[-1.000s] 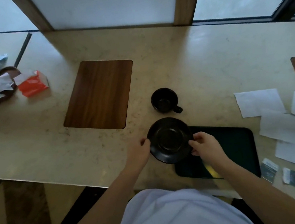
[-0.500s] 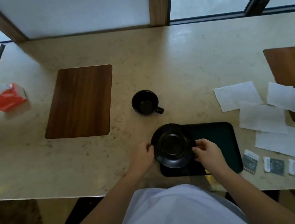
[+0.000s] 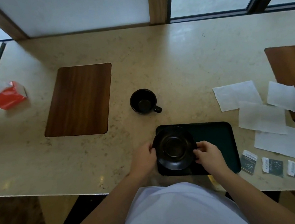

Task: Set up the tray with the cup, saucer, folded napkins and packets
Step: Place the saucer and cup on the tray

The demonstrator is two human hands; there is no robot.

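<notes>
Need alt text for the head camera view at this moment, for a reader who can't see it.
Both hands, left hand and right hand, grip a black saucer over the left end of a dark tray. A black cup, white napkins and packets lie on the counter.

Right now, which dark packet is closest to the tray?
The leftmost packet of the four, lying just off the tray's right edge; the other three trail away rightward.

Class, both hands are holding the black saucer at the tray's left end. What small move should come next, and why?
Probably lower the saucer flat onto the left end of the tray and let go. The left hand and right hand grip its opposite rims, and it already sits over the tray. That frees the hands for the cup, which stands on the counter beyond.
</notes>
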